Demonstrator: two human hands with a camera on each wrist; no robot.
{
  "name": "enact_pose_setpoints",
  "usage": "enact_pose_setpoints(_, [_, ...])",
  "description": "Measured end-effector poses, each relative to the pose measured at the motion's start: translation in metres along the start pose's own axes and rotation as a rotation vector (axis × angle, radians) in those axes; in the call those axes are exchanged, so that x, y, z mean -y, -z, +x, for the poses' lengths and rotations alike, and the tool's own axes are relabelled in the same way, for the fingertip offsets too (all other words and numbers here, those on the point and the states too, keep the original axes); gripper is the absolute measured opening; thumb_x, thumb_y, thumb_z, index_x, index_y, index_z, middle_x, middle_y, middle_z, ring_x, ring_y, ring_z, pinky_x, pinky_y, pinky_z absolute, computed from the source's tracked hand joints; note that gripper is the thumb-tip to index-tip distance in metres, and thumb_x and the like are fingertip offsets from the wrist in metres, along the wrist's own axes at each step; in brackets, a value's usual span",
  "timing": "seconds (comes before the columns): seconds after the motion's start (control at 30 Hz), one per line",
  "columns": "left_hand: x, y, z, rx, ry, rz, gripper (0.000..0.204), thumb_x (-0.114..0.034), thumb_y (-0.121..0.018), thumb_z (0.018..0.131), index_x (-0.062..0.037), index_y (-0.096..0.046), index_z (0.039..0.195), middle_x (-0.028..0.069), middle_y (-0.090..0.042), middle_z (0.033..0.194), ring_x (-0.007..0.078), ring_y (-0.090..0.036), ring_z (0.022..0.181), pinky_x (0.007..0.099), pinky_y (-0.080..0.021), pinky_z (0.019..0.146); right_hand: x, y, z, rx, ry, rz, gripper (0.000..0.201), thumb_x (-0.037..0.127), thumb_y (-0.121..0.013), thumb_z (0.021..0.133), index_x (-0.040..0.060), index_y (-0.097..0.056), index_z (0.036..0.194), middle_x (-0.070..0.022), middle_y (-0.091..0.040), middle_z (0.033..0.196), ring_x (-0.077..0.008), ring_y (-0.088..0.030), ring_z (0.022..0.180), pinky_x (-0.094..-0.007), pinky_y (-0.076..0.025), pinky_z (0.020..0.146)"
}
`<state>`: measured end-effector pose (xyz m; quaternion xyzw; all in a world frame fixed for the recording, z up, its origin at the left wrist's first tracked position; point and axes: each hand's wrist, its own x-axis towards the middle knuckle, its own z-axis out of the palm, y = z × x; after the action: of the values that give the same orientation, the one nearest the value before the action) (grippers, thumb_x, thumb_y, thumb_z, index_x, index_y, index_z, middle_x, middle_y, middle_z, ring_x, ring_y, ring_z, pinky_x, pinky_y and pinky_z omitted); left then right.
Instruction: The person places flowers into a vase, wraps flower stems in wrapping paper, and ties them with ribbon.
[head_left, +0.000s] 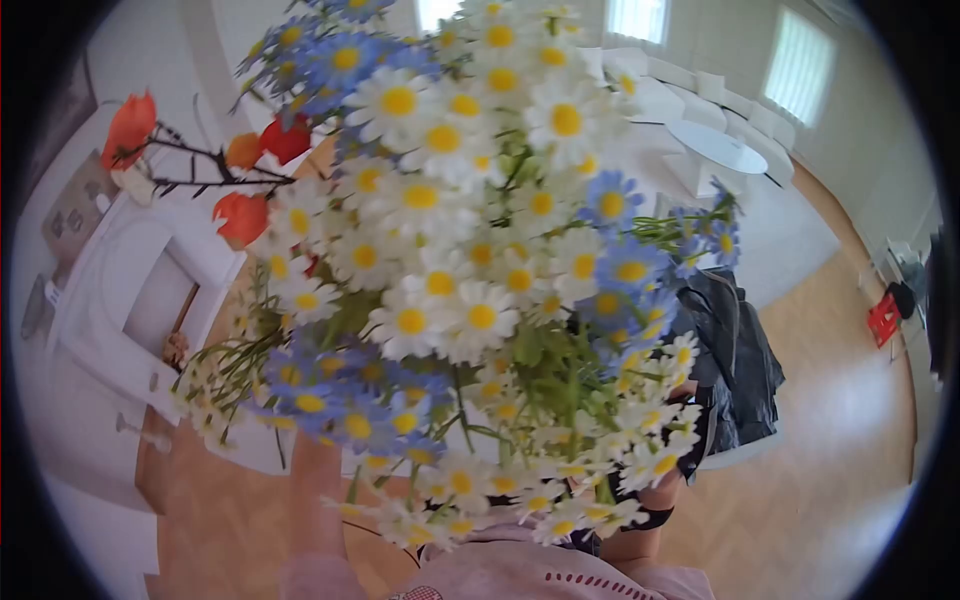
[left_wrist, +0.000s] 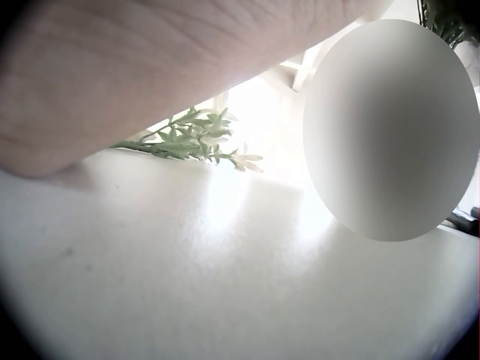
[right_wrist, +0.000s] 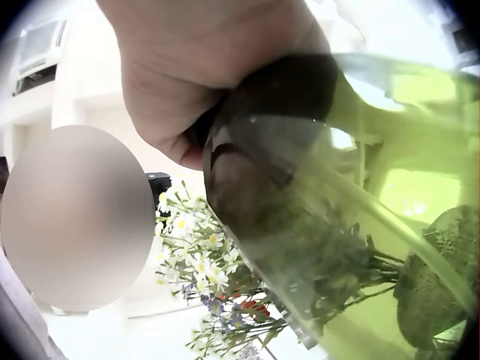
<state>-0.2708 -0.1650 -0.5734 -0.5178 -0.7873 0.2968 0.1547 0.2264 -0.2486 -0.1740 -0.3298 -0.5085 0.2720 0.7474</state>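
Note:
In the head view a big bouquet (head_left: 440,260) of white daisies, blue flowers and a few orange-red blooms fills the middle, covering most of both hands. My right hand (right_wrist: 217,45) grips a clear green glass vase (right_wrist: 420,187) in the right wrist view. Through its glass show stems and a dark, rough lump (right_wrist: 439,277). My left hand (left_wrist: 157,67) is close over a smooth white surface (left_wrist: 165,255), its fingers out of sight. Beyond it, a leafy green sprig (left_wrist: 187,139) lies along that surface's edge.
A black plastic-looking bundle (head_left: 735,360) lies right of the bouquet. A white fireplace (head_left: 150,270) stands at the left. Farther back are a white sofa (head_left: 660,100) and a round glass-topped table (head_left: 718,145); a red object (head_left: 884,320) is at the far right.

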Motion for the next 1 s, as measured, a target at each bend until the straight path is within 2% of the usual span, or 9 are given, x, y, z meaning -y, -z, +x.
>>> enact_pose_setpoints(0.17, [-0.052,0.185,0.090,0.080,0.116,0.045,0.024,-0.007,-0.049,0.074,-0.0010,-0.051,0.097,0.0153,-0.060,0.086,0.0353,-0.060,0.077,0.0437,-0.052,0.053,0.006,-0.007,-0.018,0.083,0.068,-0.531,0.025,0.006,-0.061,0.060,0.0006,-0.050,0.081,-0.0076,-0.053,0.074,-0.0156,-0.051,0.067,-0.0245,-0.040,0.062])
enact_pose_setpoints(0.27, [-0.047,0.228,0.131,0.110,0.170,0.052,0.024,-0.007,-0.049,0.074,-0.0007,-0.051,0.097,0.0154,-0.060,0.086,0.0353,-0.060,0.077,0.0434,-0.052,0.053,-0.010,-0.013,-0.054,-0.453,-0.208,-0.173,0.026,0.006,-0.058,0.071,0.0030,-0.046,0.094,-0.0086,-0.052,0.091,-0.0168,-0.050,0.083,-0.0276,-0.039,0.074])
enact_pose_setpoints(0.33, [-0.045,0.211,0.121,0.119,0.194,0.048,0.024,-0.007,-0.049,0.074,-0.0005,-0.050,0.097,0.0154,-0.060,0.086,0.0353,-0.060,0.077,0.0433,-0.052,0.053,0.016,-0.021,-0.047,-0.051,0.005,-0.449,0.046,0.014,-0.065,0.063,-0.0001,-0.049,0.104,-0.0110,-0.054,0.099,-0.0198,-0.052,0.091,-0.0316,-0.040,0.079])
enact_pose_setpoints(0.37, [-0.038,0.208,0.120,0.120,0.205,0.044,0.025,-0.006,-0.049,0.074,-0.0004,-0.050,0.098,0.0154,-0.060,0.086,0.0354,-0.060,0.077,0.0432,-0.052,0.053,0.006,-0.010,-0.063,0.087,-0.669,-0.296,0.056,0.022,-0.070,0.057,0.0004,-0.052,0.105,-0.0130,-0.056,0.102,-0.0226,-0.052,0.095,-0.0344,-0.038,0.083])
enact_pose_setpoints(0.4, [-0.046,0.216,0.123,0.119,0.214,0.040,0.025,-0.006,-0.049,0.074,-0.0004,-0.050,0.098,0.0155,-0.060,0.086,0.0354,-0.060,0.077,0.0431,-0.052,0.053,0.003,0.003,-0.074,0.425,-0.186,-0.386,0.053,0.028,-0.068,0.058,0.0016,-0.055,0.103,-0.0134,-0.057,0.101,-0.0258,-0.052,0.096,-0.0368,-0.036,0.087])
enact_pose_setpoints(0.43, [-0.081,0.278,0.134,0.115,0.222,0.037,0.025,-0.006,-0.049,0.074,-0.0003,-0.050,0.098,0.0155,-0.060,0.086,0.0354,-0.060,0.077,0.0430,-0.052,0.053,0.006,0.003,-0.071,0.530,-0.992,-0.205,0.047,0.025,-0.063,0.065,0.0027,-0.055,0.105,-0.0137,-0.056,0.102,-0.0290,-0.052,0.095,-0.0379,-0.036,0.087])
enact_pose_setpoints(0.47, [-0.068,0.252,0.129,0.108,0.230,0.034,0.025,-0.006,-0.050,0.074,-0.0002,-0.050,0.098,0.0155,-0.060,0.086,0.0354,-0.060,0.077,0.0429,-0.052,0.053,-0.014,-0.008,-0.058,0.876,-0.126,-0.066,0.038,0.021,-0.057,0.073,0.0032,-0.054,0.106,-0.0140,-0.054,0.106,-0.0277,-0.051,0.097,-0.0355,-0.037,0.086])
enact_pose_setpoints(0.57, [-0.065,0.238,0.122,0.088,0.263,0.026,0.025,-0.005,-0.050,0.074,0.0001,-0.049,0.098,0.0156,-0.060,0.086,0.0354,-0.060,0.077,0.0427,-0.052,0.053,-0.034,-0.007,-0.070,0.737,-0.610,0.090,0.032,0.019,-0.053,0.077,0.0038,-0.054,0.106,-0.0127,-0.051,0.112,-0.0254,-0.049,0.100,-0.0340,-0.036,0.087])
enact_pose_setpoints(1.0, [-0.068,0.248,0.123,0.293,0.374,0.015,0.028,-0.003,-0.050,0.073,0.0013,-0.047,0.100,0.0158,-0.060,0.086,0.0355,-0.060,0.077,0.0417,-0.052,0.054,-0.055,0.005,-0.054,1.321,0.028,-0.265,0.021,0.012,-0.048,0.077,-0.0059,-0.054,0.087,-0.0139,-0.056,0.091,-0.0307,-0.053,0.092,-0.0376,-0.042,0.079])
